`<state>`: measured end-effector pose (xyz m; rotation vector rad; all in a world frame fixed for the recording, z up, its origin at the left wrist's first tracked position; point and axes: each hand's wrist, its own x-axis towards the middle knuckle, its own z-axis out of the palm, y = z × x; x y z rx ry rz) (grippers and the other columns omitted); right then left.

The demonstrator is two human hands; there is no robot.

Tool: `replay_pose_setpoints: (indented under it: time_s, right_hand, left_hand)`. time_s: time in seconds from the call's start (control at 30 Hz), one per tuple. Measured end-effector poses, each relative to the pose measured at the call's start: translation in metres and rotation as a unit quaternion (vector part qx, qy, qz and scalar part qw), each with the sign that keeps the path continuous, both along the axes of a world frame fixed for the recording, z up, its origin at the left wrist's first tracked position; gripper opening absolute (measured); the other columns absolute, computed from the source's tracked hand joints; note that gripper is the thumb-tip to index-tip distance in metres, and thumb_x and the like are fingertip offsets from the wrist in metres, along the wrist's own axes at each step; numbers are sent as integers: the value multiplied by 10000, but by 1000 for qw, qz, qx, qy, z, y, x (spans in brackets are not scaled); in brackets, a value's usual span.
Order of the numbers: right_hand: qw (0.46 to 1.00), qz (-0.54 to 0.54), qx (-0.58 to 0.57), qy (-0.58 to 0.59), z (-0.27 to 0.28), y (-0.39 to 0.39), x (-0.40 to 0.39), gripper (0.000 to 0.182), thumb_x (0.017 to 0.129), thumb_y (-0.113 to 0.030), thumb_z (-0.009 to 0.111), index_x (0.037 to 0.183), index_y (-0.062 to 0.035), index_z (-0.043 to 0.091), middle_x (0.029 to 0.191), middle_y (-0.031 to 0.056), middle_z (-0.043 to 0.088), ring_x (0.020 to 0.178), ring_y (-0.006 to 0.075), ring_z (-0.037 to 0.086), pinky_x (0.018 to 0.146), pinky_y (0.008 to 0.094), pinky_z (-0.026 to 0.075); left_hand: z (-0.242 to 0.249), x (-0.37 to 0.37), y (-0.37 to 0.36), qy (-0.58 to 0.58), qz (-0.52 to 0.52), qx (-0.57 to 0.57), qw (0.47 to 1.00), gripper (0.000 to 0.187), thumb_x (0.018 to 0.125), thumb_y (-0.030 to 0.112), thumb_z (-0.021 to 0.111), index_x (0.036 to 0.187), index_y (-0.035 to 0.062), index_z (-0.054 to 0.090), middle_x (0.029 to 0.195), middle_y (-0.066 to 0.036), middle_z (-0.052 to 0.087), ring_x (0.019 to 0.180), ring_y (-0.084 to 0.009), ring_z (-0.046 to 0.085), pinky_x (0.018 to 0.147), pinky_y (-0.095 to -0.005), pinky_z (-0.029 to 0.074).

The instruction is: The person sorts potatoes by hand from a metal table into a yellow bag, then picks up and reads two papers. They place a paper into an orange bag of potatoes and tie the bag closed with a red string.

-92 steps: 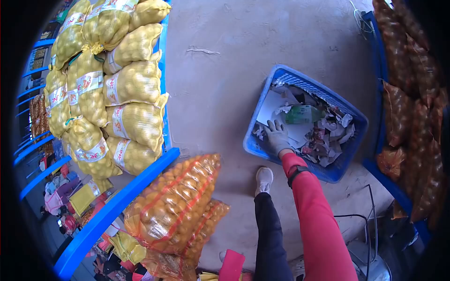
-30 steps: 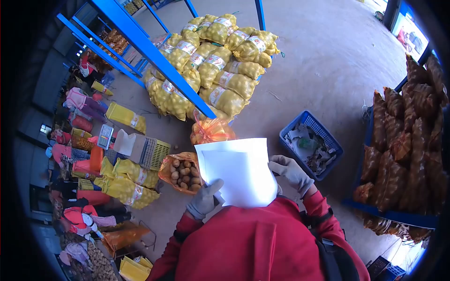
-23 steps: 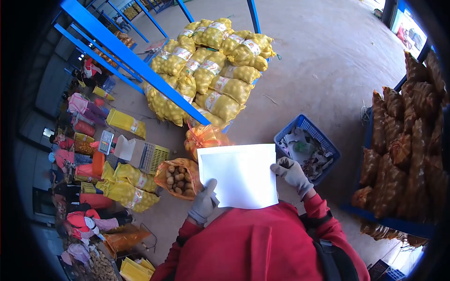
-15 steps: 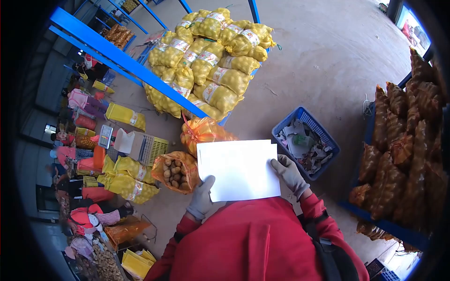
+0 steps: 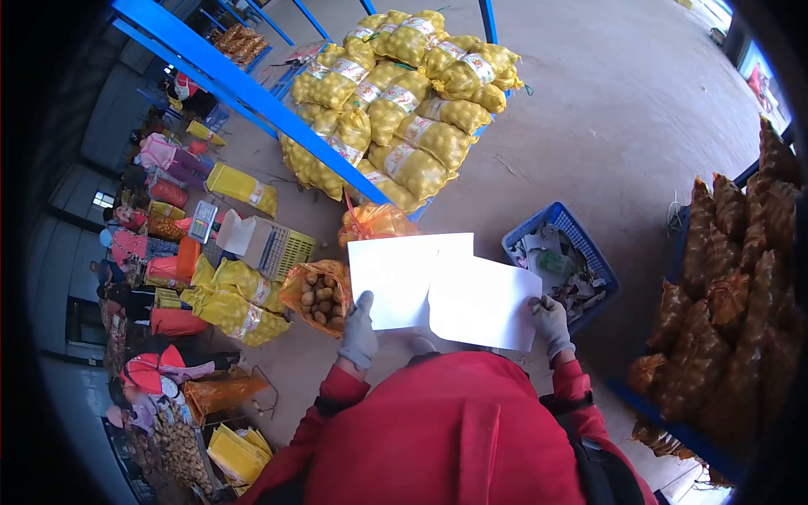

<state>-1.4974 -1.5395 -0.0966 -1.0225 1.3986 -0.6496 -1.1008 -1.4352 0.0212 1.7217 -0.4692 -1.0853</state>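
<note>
Holding two white sheets apart in front of my chest, I have one in each gloved hand. My left hand [image 5: 360,330] pinches the lower left edge of the left sheet [image 5: 400,273], fingers closed on the paper. My right hand [image 5: 551,324] grips the lower right corner of the right sheet [image 5: 481,303], fingers likewise shut around it. The right sheet overlaps the left one's inner edge. Behind the right sheet, at about two o'clock from my hands, a blue basket [image 5: 581,240] sits on the concrete floor, filled with paper scraps. At ten o'clock from my left hand an open orange net bag of potatoes [image 5: 318,292] lies on the floor, with a tied orange sack [image 5: 374,223] just above it. Farther off at twelve o'clock, yellow net sacks [image 5: 396,118] lie stacked beside a blue rack beam [image 5: 252,88].
</note>
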Motion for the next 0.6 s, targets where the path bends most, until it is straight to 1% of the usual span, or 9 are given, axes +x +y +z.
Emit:
replay_pose_setpoints:
  time_s: [0.03, 0.2, 0.3, 0.37, 0.4, 0.43, 0.47, 0.57, 0.6]
  right_hand:
    - [998, -50, 24, 33, -37, 2, -17, 233, 967, -184, 623, 1086, -10, 722, 868, 7, 707, 807, 91, 613, 726, 283, 503]
    - [953, -206, 118, 186, -186, 36, -104, 321, 913, -121, 515, 1114, 21, 720, 966, 170, 755, 894, 285, 741, 787, 365, 555]
    - [925, -229, 233, 194, -201, 40, -136, 348, 875, -95, 495, 1106, 56, 708, 1030, 223, 747, 988, 355, 736, 841, 410, 570]
    - [908, -158, 187, 339, -268, 41, -169, 366, 867, -125, 521, 1121, 73, 696, 1054, 243, 739, 1030, 374, 722, 857, 435, 578]
    - [903, -198, 227, 307, -182, 29, -147, 398, 859, -122, 514, 1163, 71, 683, 1085, 245, 732, 1032, 368, 717, 853, 427, 570]
    - [901, -356, 150, 196, -192, 32, -141, 419, 845, -92, 494, 1188, 74, 668, 1099, 224, 729, 995, 333, 716, 836, 408, 558]
    - [900, -344, 128, 237, -263, 29, -166, 442, 830, -63, 480, 1216, 70, 650, 1120, 197, 717, 975, 321, 702, 829, 399, 547]
    - [893, -419, 160, -31, -204, 7, -158, 488, 859, -101, 434, 1280, 61, 621, 1177, 197, 699, 1034, 328, 695, 831, 456, 556]
    - [910, -361, 197, -51, -248, 1, -187, 446, 905, -192, 484, 1228, 72, 640, 1177, 191, 701, 1063, 315, 688, 848, 446, 553]
  left_hand:
    - [6, -6, -7, 137, 85, -25, 987, 459, 1048, 442, 560, 1286, 51, 593, 1139, -71, 644, 1042, -161, 650, 861, -303, 552]
    - [-32, 35, 35, 150, 87, -61, 983, 440, 1074, 336, 530, 1390, 30, 529, 1268, -94, 630, 1112, -208, 645, 913, -350, 549]
    - [-27, 34, 56, 112, 105, -59, 986, 421, 1071, 300, 535, 1393, 28, 531, 1274, -105, 632, 1123, -228, 649, 918, -364, 551]
    - [-24, 31, 67, 142, 128, -71, 979, 394, 1068, 277, 537, 1380, 37, 546, 1266, -110, 637, 1124, -235, 651, 922, -372, 552]
    - [-23, 29, 71, 155, 129, -71, 977, 386, 1067, 273, 537, 1377, 44, 550, 1263, -108, 638, 1120, -234, 652, 926, -375, 552]
    - [-19, 25, 71, 164, 137, -73, 974, 378, 1066, 268, 536, 1374, 51, 554, 1260, -106, 639, 1116, -234, 653, 929, -378, 553]
    - [-12, 26, 76, 167, 157, -79, 970, 370, 1065, 263, 536, 1372, 58, 558, 1257, -103, 640, 1112, -234, 654, 932, -380, 553]
    - [9, 26, 90, 67, 188, 31, 979, 348, 1066, 304, 520, 1322, 78, 589, 1233, -70, 661, 1101, -209, 664, 925, -376, 558]
    - [34, 18, 89, 52, 158, 66, 984, 313, 1063, 300, 531, 1269, 78, 608, 1180, -49, 665, 1059, -184, 663, 886, -348, 557]
